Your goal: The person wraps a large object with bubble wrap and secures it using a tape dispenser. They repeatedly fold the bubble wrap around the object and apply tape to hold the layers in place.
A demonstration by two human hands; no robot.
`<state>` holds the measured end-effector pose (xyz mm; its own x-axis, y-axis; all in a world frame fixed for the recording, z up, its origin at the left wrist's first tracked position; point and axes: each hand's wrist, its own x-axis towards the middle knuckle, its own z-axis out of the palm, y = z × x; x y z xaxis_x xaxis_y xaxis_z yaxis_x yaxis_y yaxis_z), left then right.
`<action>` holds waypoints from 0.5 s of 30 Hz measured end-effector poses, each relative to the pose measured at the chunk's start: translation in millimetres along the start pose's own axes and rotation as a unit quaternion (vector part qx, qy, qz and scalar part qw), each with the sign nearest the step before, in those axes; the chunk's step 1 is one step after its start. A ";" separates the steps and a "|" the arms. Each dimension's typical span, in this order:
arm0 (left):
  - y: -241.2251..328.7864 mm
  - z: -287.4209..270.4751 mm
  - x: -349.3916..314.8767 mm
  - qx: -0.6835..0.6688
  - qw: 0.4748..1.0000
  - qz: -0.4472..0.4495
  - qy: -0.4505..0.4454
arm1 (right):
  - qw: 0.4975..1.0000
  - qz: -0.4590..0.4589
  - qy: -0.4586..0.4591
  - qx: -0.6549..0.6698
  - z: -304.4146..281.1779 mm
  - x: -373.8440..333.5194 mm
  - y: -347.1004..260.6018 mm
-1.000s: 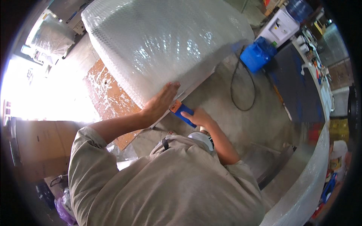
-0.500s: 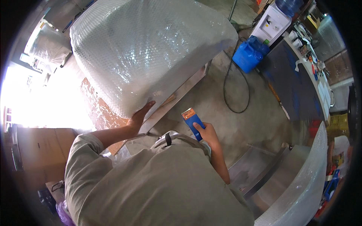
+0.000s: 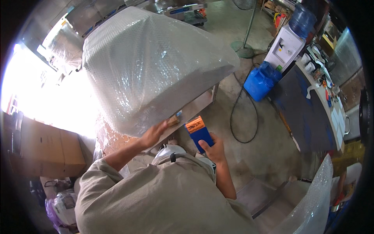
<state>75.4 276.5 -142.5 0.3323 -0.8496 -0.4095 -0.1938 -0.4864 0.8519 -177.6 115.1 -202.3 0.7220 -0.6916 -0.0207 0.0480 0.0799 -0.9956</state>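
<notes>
While the right hand [image 3: 214, 148] grasps the packet [image 3: 198, 134] (thumb atop, likely for steadiness), leftward the left hand [image 3: 152, 135] rests unclenched near the wrap [image 3: 156, 74].

We count one bare left hand [image 3: 153, 134] and one bare right hand [image 3: 215, 150]; one flat rectangular blue-and-orange packet [image 3: 199, 136]; one large bulky load in clear bubble wrap [image 3: 152, 70]; at far right, one white upright water dispenser [image 3: 286, 46] and one translucent blue bottle [image 3: 302, 21]; one round green stand base [image 3: 242, 50]. Of the opaque blue plastic jugs [image 3: 256, 84], we record at least one.
</notes>
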 end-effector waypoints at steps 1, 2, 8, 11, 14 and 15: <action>20.2 2.4 9.8 -0.219 0.976 -0.007 0.008 | 0.999 -0.024 -0.029 -0.002 3.2 2.4 -9.2; 36.8 -2.5 16.2 -0.202 0.979 0.003 -0.014 | 0.997 -0.030 -0.060 0.034 8.5 8.9 -17.0; 82.2 -34.1 24.2 -0.055 0.994 0.092 0.020 | 0.993 -0.038 -0.104 0.041 39.2 43.9 -52.7; 102.2 -60.0 37.7 0.036 0.987 0.060 0.145 | 0.995 -0.032 -0.099 -0.013 59.1 59.6 -63.5; 113.0 -129.5 66.4 0.210 0.883 0.164 0.386 | 0.993 0.015 -0.102 -0.062 79.7 94.9 -56.2; 110.0 -157.4 74.1 0.331 0.807 0.192 0.449 | 0.992 0.026 -0.098 -0.081 85.9 110.4 -48.2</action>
<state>224.0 192.1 -27.9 0.6076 -0.6174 0.4996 -0.7942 -0.4769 0.3766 -41.0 96.6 -148.8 0.8418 -0.5353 -0.0693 -0.0925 -0.0166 -0.9956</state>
